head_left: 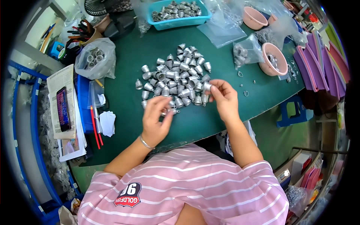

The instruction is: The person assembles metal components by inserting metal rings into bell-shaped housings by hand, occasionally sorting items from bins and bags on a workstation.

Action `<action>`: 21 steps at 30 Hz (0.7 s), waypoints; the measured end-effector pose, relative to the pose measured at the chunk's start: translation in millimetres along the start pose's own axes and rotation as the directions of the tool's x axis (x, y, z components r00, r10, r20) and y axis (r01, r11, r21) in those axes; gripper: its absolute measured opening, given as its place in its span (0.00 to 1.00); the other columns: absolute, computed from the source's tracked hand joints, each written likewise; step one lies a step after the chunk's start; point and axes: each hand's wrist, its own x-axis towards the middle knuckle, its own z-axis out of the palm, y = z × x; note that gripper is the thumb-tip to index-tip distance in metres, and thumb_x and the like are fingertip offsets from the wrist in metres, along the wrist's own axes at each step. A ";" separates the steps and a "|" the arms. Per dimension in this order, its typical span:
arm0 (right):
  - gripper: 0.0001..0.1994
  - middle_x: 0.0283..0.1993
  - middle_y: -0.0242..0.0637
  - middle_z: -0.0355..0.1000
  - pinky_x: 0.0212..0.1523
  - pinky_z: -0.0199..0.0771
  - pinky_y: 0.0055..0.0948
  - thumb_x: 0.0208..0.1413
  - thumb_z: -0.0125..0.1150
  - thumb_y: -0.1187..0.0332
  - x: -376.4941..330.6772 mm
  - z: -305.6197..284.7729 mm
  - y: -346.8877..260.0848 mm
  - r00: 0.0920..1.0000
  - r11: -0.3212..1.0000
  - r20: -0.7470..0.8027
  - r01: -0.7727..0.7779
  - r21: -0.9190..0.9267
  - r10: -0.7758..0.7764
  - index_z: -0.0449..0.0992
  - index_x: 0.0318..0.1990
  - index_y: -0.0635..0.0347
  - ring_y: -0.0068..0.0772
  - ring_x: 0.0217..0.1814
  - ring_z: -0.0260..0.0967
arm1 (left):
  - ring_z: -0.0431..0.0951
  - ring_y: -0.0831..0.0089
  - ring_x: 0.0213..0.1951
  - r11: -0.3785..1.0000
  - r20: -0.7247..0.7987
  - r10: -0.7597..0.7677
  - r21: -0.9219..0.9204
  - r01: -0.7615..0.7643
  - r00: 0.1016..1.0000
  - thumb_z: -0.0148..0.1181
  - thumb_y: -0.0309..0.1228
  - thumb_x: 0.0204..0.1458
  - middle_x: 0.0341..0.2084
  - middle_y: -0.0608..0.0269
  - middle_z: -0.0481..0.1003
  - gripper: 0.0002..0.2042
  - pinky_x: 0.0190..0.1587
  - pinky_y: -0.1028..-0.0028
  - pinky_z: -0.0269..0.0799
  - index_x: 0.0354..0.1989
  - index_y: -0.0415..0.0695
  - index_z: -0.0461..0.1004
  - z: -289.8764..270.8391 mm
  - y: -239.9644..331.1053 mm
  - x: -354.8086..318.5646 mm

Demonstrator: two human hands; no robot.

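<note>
Two hands work at a pile of small silver metal bells (176, 77) on a green table (123, 63): right hand (224, 98) pinches one bell (206, 87) at the pile's edge, left hand (156, 116) grips small silver pieces (170, 111) just below it.

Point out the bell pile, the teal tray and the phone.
bell pile (176, 77), head view, middle of the heap
teal tray (176, 23), head view, front wall
phone (63, 108), head view, screen centre

teal tray (176, 23), pink bowl (270, 67), phone (63, 108)
</note>
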 end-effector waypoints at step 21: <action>0.10 0.27 0.32 0.72 0.21 0.66 0.15 0.55 0.58 0.67 -61.8 32.4 -18.4 0.933 0.966 0.285 -0.248 0.073 0.218 0.75 0.35 0.67 0.15 0.22 0.67 | 0.76 0.76 0.26 0.396 0.466 -0.433 -0.670 0.627 0.772 0.56 0.26 0.53 0.28 0.57 0.75 0.10 0.29 0.79 0.74 0.41 0.32 0.71 -3.8 24.3 -15.3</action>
